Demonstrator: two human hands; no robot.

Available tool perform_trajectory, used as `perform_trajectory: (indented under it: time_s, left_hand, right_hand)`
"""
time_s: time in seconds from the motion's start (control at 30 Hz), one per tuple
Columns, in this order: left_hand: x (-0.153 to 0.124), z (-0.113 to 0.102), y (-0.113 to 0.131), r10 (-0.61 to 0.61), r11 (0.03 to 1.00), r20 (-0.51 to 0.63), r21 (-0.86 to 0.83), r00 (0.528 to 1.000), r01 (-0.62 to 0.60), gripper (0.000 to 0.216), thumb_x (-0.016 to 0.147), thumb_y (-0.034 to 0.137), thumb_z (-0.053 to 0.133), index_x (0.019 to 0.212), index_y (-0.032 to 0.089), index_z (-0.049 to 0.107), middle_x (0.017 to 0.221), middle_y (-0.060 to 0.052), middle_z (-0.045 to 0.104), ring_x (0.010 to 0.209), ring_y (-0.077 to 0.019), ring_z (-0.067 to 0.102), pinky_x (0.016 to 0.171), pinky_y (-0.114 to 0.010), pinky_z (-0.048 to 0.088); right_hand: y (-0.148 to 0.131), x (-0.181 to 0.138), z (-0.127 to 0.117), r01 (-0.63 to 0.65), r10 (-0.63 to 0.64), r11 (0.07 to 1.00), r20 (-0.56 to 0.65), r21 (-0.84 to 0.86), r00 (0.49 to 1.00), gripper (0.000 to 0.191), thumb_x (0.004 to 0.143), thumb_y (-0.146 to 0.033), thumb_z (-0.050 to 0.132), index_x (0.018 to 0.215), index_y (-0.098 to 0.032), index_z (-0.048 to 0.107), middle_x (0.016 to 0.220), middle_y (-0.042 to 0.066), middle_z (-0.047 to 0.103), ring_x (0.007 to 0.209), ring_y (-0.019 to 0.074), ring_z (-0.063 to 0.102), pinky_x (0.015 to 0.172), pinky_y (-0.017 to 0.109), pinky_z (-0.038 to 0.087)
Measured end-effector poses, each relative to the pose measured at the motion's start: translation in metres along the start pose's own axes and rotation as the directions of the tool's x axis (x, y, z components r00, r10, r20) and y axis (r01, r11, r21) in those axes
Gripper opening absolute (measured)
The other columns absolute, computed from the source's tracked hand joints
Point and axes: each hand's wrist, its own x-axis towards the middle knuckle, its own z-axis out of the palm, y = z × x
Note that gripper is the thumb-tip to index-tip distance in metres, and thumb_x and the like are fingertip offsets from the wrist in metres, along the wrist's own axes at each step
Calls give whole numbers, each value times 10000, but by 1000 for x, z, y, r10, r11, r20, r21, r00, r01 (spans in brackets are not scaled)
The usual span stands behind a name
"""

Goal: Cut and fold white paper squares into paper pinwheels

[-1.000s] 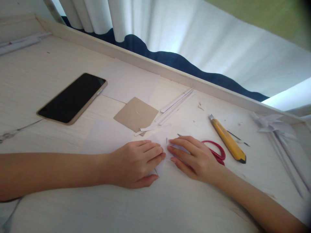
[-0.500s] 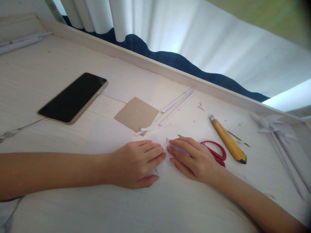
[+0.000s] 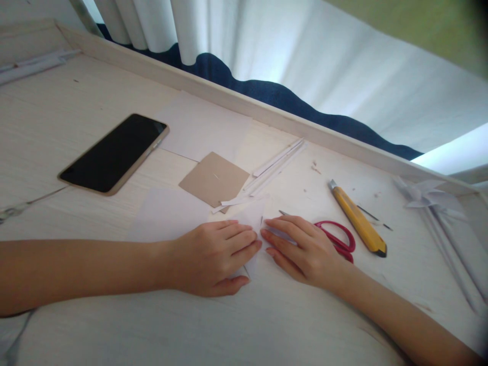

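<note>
My left hand (image 3: 213, 256) lies flat on a small white paper piece (image 3: 253, 216) near the desk's front, fingers stretched out and pressing it down. My right hand (image 3: 303, 249) rests flat on the same paper from the right, its fingertips almost meeting those of the left. Both hands are open and hold nothing. Most of the paper is hidden under them. Red-handled scissors (image 3: 339, 239) lie just behind my right hand, partly covered by it.
A yellow utility knife (image 3: 358, 221) lies right of the scissors. A brown card square (image 3: 214, 179), paper strips (image 3: 276, 165) and a black phone (image 3: 114, 152) sit further back. White folded paper pieces (image 3: 430, 195) lie at far right. A raised desk edge (image 3: 267, 114) runs behind.
Nothing has visibly moved except my right fingers, which shifted very slightly on the paper.
</note>
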Motion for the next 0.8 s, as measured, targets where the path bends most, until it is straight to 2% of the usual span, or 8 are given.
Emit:
perform_trajectory:
  time_s: [0.27, 0.8]
  left_hand:
    - [-2, 1, 0, 37, 999, 24, -23, 999, -37, 410, 836, 333, 364, 1146, 94, 488, 1139, -73, 549, 1027, -249, 479, 864, -383, 407]
    - [-2, 2, 0, 38, 999, 8, 1, 999, -38, 424, 831, 351, 362, 1123, 79, 504, 1111, -85, 568, 1001, -251, 494, 863, -386, 404]
  right_hand:
    - [1, 1, 0, 3, -3, 1000, 0, -6, 1000, 261, 785, -214, 518, 1000, -91, 602, 1015, 134, 590, 944, 234, 511, 803, 385, 475]
    - [-1, 2, 1, 29, -30, 996, -14, -79, 999, 240, 784, -210, 534, 966, -77, 616, 1004, 135, 608, 940, 236, 527, 810, 367, 480]
